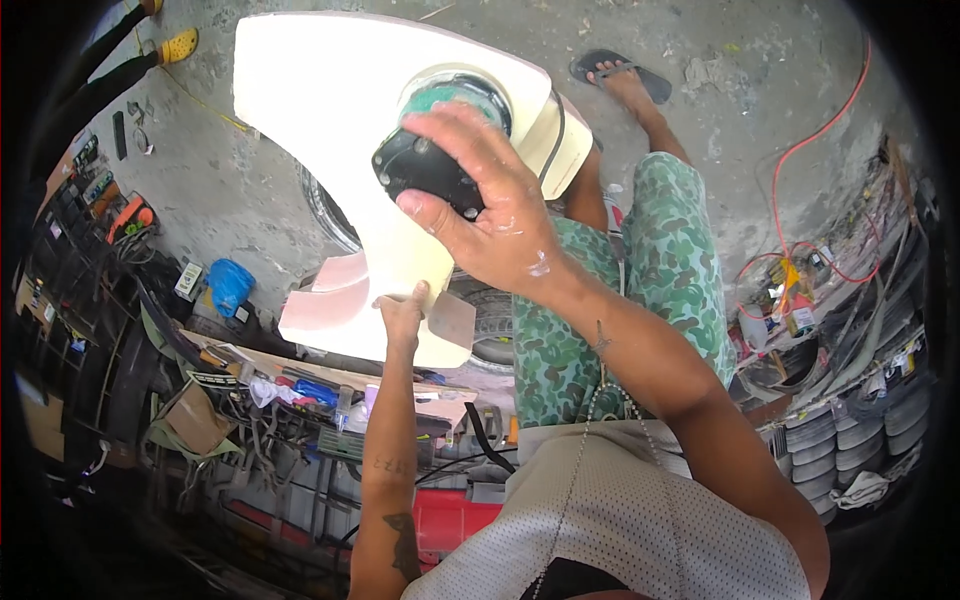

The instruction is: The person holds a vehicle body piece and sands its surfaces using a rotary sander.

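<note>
Head view: at the centre of the frame, the right hand (500,215) wraps its fingers over a round black sander (425,165) pressed on a cream body panel (330,90) that fills the upper middle. Just below, the left hand (403,315) pinches the panel's lower edge, thumb on top. One sander, one panel, two hands. One tyre (490,320) lies beneath the panel; one sandalled foot (625,75) stands at upper right, and one orange cable (800,150) curves beside it.

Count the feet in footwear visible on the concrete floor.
3: one foot in a dark flip-flop at top centre, the person's own; two in yellow shoes, one at top left and one cut by the top edge. Others may be hidden.
</note>
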The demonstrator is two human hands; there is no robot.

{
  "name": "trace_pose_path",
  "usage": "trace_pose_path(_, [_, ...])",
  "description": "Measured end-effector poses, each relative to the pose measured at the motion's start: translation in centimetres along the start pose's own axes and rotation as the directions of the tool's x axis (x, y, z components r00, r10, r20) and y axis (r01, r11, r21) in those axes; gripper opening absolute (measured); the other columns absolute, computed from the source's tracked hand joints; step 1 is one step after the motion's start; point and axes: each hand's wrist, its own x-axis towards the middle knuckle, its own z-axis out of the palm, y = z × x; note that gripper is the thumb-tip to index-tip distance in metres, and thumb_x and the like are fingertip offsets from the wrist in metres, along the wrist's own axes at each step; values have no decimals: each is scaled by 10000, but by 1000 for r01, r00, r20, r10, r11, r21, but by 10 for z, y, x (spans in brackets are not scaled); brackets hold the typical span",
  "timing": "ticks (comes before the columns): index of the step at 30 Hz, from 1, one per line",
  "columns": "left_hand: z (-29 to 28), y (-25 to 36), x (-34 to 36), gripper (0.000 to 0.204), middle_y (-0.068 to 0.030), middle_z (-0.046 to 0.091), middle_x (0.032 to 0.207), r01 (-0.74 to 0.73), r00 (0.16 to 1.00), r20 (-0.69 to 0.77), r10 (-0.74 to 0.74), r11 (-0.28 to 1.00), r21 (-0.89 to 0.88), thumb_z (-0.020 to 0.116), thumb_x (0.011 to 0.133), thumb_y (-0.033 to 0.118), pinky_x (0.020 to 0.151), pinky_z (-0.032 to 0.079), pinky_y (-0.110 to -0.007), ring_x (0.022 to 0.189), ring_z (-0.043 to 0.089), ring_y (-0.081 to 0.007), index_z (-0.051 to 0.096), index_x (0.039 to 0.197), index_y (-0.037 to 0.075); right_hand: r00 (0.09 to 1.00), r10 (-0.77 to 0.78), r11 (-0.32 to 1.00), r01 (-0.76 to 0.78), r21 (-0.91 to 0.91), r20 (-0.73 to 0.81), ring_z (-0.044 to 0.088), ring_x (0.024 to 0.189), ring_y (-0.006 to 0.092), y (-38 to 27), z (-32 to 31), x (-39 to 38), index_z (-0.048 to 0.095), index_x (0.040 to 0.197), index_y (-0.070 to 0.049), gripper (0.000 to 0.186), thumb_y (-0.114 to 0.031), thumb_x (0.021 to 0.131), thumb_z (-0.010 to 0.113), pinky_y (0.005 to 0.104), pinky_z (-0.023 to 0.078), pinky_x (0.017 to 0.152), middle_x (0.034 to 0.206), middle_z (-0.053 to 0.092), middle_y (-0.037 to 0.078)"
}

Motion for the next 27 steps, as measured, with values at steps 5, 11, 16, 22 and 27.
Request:
trace_pose_path(5, [3,5,-2,664,-161,630,923,90,995,-42,-89,996,11,842,879,208,567,515,-302,714,614,-176,398,1164,-194,990,-12,997,22,71,-139,551,1312,355,2,2,3,604,1382,-91,541,-184,887,802,430,439,1107,1386,570,213])
trace_pose_path(11, [8,14,-10,532,-153,637,885,65,996,-69,-63,997,34,832,882,279,560,527,-307,693,617,-186,520,1020,-128,993,-29,999,25,-38,-114,610,1201,345,-2,-5,3,598,1376,-149,526,-219,892,792,419,518,1004,1379,536,197])
trace_pose_path(16, [7,11,-6,687,-168,641,987,133,990,-37,-134,991,-12,836,887,189,563,516,-298,743,627,-182,354,1222,-167,998,4,1000,-5,-8,-57,611,1196,330,-3,-10,5,600,1373,-149,516,-214,897,788,399,529,987,1369,533,184])
trace_pose_path(22, [5,8,-5,536,-150,635,869,54,997,-49,-54,999,2,837,877,266,551,527,-306,683,622,-185,507,1022,-130,988,97,995,-97,-1,117,578,1293,345,-5,-9,-5,589,1402,-206,536,-207,901,779,417,532,1014,1415,508,203])
trace_pose_path(27, [1,20,-8,595,-170,651,1012,95,995,16,-94,995,-9,821,894,168,595,525,-288,758,634,-180,445,1210,-168,979,96,995,-97,-1,181,505,1386,354,-6,-9,-19,615,1397,-162,562,-206,873,812,432,435,1122,1450,536,184])
